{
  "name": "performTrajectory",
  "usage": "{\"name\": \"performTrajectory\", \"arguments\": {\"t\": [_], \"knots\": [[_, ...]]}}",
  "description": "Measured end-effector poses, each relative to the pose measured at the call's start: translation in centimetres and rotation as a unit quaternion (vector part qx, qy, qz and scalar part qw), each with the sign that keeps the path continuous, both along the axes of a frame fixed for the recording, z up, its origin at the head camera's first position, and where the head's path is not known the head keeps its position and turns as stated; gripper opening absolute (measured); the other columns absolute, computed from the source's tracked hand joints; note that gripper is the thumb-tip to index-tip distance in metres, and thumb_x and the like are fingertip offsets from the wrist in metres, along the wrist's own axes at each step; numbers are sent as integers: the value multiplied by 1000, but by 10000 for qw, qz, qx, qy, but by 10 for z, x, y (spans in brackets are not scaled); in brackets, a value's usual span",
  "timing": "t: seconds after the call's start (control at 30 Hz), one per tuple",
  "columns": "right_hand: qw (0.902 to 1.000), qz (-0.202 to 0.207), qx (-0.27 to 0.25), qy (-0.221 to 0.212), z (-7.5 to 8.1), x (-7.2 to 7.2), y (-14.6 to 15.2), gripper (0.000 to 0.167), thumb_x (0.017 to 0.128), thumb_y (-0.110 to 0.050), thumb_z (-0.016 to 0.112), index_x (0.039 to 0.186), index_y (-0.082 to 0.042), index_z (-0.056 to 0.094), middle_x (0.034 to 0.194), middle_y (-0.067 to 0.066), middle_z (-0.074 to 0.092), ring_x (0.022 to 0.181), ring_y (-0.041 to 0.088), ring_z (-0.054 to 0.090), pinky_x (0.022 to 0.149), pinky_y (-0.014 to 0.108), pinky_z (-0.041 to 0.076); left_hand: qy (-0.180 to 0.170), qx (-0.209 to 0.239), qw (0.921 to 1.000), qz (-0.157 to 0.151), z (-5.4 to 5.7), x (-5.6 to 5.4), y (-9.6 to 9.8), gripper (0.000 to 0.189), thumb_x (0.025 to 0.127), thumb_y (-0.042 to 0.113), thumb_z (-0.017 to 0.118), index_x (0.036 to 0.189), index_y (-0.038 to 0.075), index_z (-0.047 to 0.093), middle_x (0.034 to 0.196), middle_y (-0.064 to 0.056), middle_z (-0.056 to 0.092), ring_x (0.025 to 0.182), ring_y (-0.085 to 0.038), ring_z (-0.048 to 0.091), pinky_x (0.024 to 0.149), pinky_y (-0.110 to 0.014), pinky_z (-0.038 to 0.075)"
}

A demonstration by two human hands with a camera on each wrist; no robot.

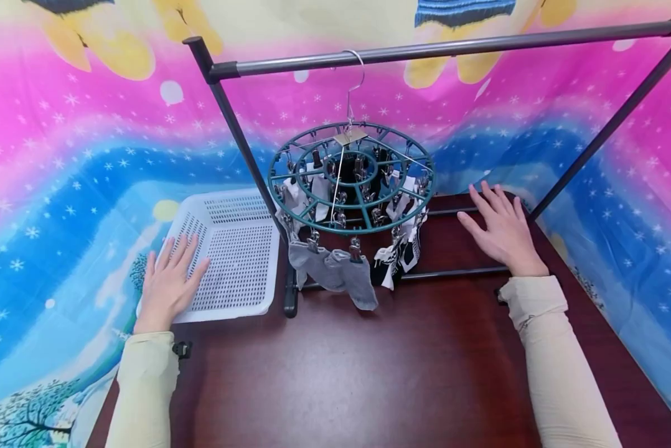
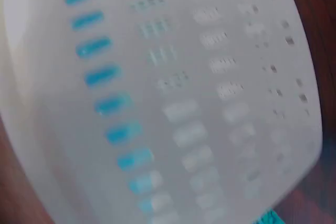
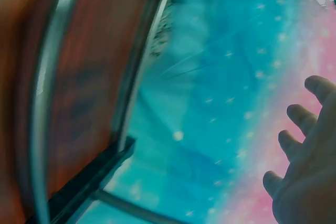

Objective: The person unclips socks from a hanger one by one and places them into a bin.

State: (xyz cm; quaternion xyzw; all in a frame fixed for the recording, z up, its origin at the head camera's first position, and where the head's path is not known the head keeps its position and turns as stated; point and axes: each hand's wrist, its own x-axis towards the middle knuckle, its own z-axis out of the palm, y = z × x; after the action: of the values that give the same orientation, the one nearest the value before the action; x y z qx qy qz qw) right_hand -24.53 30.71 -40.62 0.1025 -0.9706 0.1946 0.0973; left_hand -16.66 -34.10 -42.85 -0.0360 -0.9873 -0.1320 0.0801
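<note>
A round green clip hanger hangs by its hook from a dark metal rail. Grey socks are clipped at its front, with white and black socks around the right side and more behind. My left hand, fingers spread, is over the left edge of a white slotted basket; the left wrist view shows the basket's wall close up. To the right of the hanger, my right hand is raised with fingers spread and holds nothing. Its fingertips show in the right wrist view.
The dark rack stands on a reddish-brown table, its low crossbars near the right hand. One rack foot is beside the basket. A printed cloth in pink and blue surrounds the table.
</note>
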Motion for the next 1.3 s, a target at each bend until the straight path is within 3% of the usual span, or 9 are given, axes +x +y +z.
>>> {"name": "performTrajectory", "arguments": {"t": [0.23, 0.37, 0.53, 0.63, 0.7, 0.83, 1.07, 1.23, 1.3], "knots": [[9968, 383, -358, 601, 28, 5, -28, 71, 106, -60, 41, 166, -31, 18, 174, 6, 16, 163, 26, 1, 129, 53, -7, 137, 223, 9985, -486, 6, -4, 43, 70, 109, 53, 36, 166, 16, 20, 171, -16, 24, 159, -39, 14, 127, -62, 5], [9891, 675, -540, 1194, 48, 9, -52, 68, 107, -57, 43, 165, -28, 26, 172, 8, 26, 162, 26, 11, 131, 49, 0, 506, 547, 9939, -816, 11, -3, 78, 62, 107, 43, 53, 160, 13, 40, 159, -17, 47, 148, -40, 39, 122, -60, 24], [9643, 1213, -1043, 2111, 65, 18, -83, 57, 107, -49, 50, 156, -21, 48, 158, 13, 47, 155, 30, 31, 127, 55, 21, 952, 1278, 9776, -1377, 14, 3, 121, 46, 101, 31, 69, 141, 10, 61, 135, -13, 67, 127, -33, 59, 109, -54, 44], [9436, 1562, -1285, 2621, 70, 23, -101, 52, 106, -51, 51, 143, -15, 62, 143, 16, 57, 138, 35, 47, 114, 56, 35, 939, 1525, 9701, -1636, 11, 6, 140, 41, 100, 29, 70, 135, 9, 64, 128, -11, 70, 122, -29, 61, 105, -51, 48], [9323, 1775, -1368, 2837, 72, 25, -112, 53, 106, -52, 50, 134, -11, 68, 133, 17, 60, 126, 37, 52, 104, 55, 39, 839, 1613, 9686, -1695, 7, 6, 149, 41, 100, 30, 70, 134, 9, 64, 126, -10, 70, 119, -28, 63, 103, -50, 50], [9226, 2144, -1384, 2892, 72, 27, -126, 54, 106, -53, 49, 125, -8, 71, 125, 17, 62, 113, 36, 55, 93, 52, 40, 697, 1870, 9655, -1673, 2, 6, 161, 40, 99, 29, 72, 132, 8, 64, 119, -9, 70, 111, -28, 65, 96, -48, 53], [9214, 2440, -1370, 2698, 63, 26, -136, 36, 105, -38, 58, 119, -8, 73, 118, 13, 64, 107, 32, 56, 91, 50, 43, 753, 2400, 9523, -1726, -9, 6, 177, 20, 101, 27, 69, 113, 11, 66, 98, -6, 66, 88, -23, 60, 77, -38, 49], [9188, 2598, -1289, 2679, 58, 24, -138, 46, 108, -46, 50, 103, -7, 73, 100, 9, 62, 93, 27, 54, 86, 47, 40, 813, 2850, 9390, -1744, -13, 9, 180, 12, 104, 22, 65, 111, 12, 68, 102, -3, 69, 92, -17, 63, 81, -36, 51], [9181, 2671, -1226, 2660, 56, 23, -138, 50, 108, -50, 48, 97, -8, 73, 94, 8, 63, 90, 27, 54, 88, 48, 40, 771, 3017, 9351, -1691, -14, 10, 179, 9, 106, 20, 61, 105, 11, 63, 92, -3, 64, 84, -16, 58, 75, -33, 49]]}}
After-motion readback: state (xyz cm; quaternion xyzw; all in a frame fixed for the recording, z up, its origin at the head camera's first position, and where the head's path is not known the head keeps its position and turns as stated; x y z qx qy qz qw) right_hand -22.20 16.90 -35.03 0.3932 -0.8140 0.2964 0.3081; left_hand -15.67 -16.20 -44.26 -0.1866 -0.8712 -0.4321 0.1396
